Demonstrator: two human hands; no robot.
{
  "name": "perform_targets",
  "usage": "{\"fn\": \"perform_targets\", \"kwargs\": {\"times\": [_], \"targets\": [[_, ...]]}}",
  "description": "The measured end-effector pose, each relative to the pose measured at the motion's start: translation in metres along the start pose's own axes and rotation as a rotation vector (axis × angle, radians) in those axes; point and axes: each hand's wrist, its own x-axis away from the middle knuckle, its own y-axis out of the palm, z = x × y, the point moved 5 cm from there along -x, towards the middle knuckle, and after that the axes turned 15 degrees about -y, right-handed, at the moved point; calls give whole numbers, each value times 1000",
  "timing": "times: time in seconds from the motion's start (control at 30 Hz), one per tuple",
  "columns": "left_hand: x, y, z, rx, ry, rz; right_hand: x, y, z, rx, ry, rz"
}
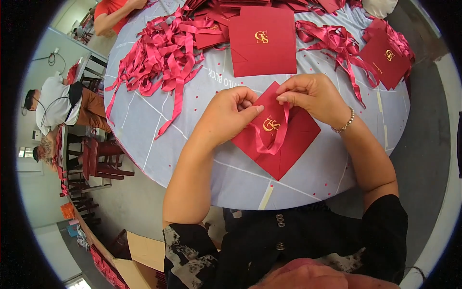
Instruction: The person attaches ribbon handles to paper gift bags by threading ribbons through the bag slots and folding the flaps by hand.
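A flat dark-red paper bag (299, 136) with a gold emblem lies turned cornerwise on the round table in front of me. A pink satin ribbon (284, 126) hangs in a loop across its face. My left hand (225, 114) is closed at the bag's upper left edge, thumb on top near one end of the ribbon; its other fingertips are partly hidden. On the other side, my right hand (315, 96) pinches the ribbon's other end between thumb and forefinger, close to the bag's top corner. Just beyond lies another flat red bag (263, 53).
A heap of pink ribbons (161, 60) covers the table's far left. More ribbons (337, 41) and a red bag (385, 60) lie at the right. Red bags are piled at the back, near a person's arm (111, 21). A cardboard box (144, 250) stands lower left.
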Motion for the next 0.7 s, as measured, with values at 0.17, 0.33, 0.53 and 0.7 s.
{"fn": "perform_targets", "kwargs": {"times": [0.17,0.33,0.53,0.7], "targets": [[0,2,-2,-44,-52,-41,-3,9,-13,340,-376,-82],[1,1,1,-11,-5,-52,3,11,-9,-24,-93,-18],[1,1,2,-51,46,17,2,12,-11,150,-12,-19],[5,3,8,-110,116,79,3,15,-15,301,-109,13]]}}
